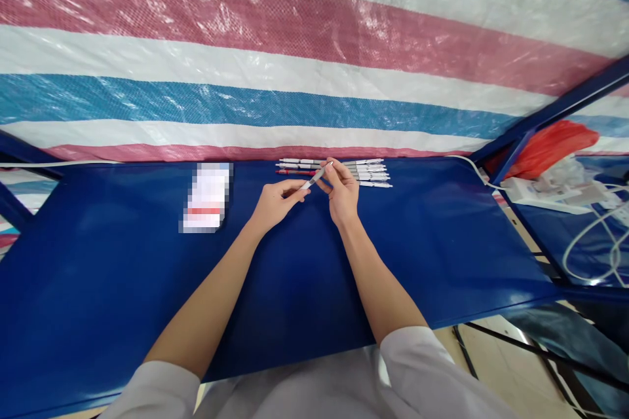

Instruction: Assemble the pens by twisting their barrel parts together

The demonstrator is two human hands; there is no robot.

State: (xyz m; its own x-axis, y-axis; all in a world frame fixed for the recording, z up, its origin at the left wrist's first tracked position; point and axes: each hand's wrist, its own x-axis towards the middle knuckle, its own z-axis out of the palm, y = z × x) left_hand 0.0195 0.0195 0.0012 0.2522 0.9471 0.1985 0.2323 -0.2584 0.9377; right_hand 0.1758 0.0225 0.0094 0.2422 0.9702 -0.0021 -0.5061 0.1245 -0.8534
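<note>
My left hand (278, 201) and my right hand (343, 191) meet over the far middle of the blue table (122, 262). Both pinch one slim white pen (317, 177), which slants up to the right between them. My left fingers grip its lower end, and my right fingers close on its upper part. Just behind the hands lies a row of several similar pens (366, 173), side by side near the table's back edge, some white and one with a red barrel.
A blurred white card with a red band (206, 198) lies to the left of the hands. A striped red, white and blue tarp (295, 65) hangs behind. At the right are a white power strip (540, 193), cables (590, 242) and a red bag (550, 144).
</note>
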